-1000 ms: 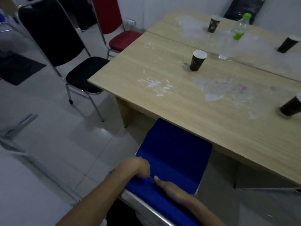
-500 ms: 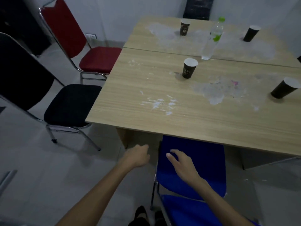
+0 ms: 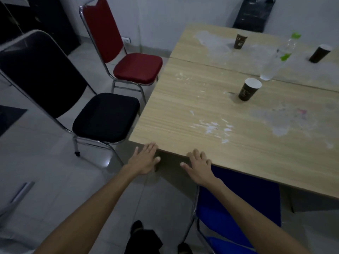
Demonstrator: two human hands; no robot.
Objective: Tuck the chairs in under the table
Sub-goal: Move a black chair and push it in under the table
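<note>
The room is dim. Pale grey tiles cover the floor, which catches a soft glare near the chair legs. The wall is plain white, with a socket plate low down. A dark cabinet stands at far left, a dark mat beneath it.

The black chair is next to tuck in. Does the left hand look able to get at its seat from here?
Probably yes: the left hand is open and empty, and only bare floor lies between it and the black chair.
</note>
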